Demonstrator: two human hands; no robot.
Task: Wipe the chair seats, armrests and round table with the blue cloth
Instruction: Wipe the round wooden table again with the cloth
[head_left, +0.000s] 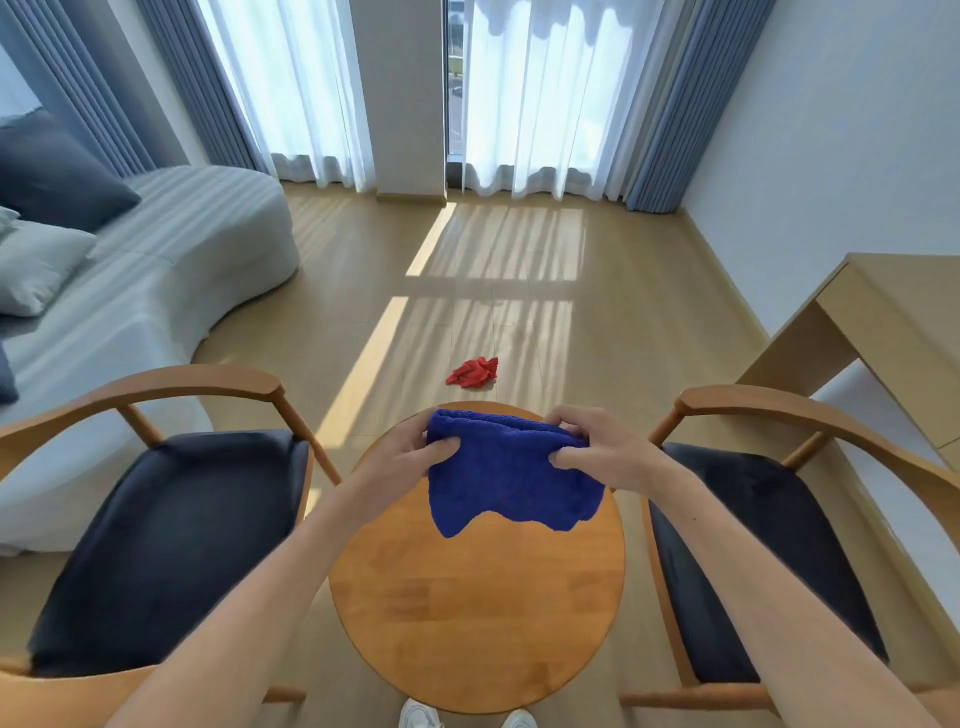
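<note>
Both bare forearms reach forward; the left hand (415, 453) and right hand (592, 441) each pinch one folded blue terry cloth (509, 478) above one round wooden table (478, 613), between two dark-cushioned wooden armchairs (171, 540).

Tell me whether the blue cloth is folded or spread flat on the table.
Folded, and held off the table. The blue cloth is doubled over along its top edge, pinched by the left hand and right hand, hanging over the round table.
</note>
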